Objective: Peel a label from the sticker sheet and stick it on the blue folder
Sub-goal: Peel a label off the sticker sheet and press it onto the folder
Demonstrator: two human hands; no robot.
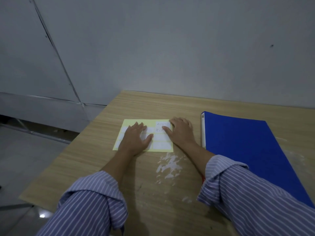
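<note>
A pale yellow sticker sheet (162, 145) with several white labels lies flat on the wooden table. Two labels at its top right carry handwriting; the upper one (162, 124) reads "ASSET". My left hand (136, 138) lies palm down on the left and middle of the sheet, fingers spread. My right hand (180, 132) rests at the sheet's right edge, its thumb tip on the written labels. The blue folder (247, 147) lies closed on the table to the right of my right hand, with a white spine strip along its left side.
The wooden table (136, 106) stands against a grey wall, and its left edge drops to a tiled floor. A patch of white scuffed residue (168, 166) marks the tabletop in front of the sheet. Striped rolled sleeves cover both forearms.
</note>
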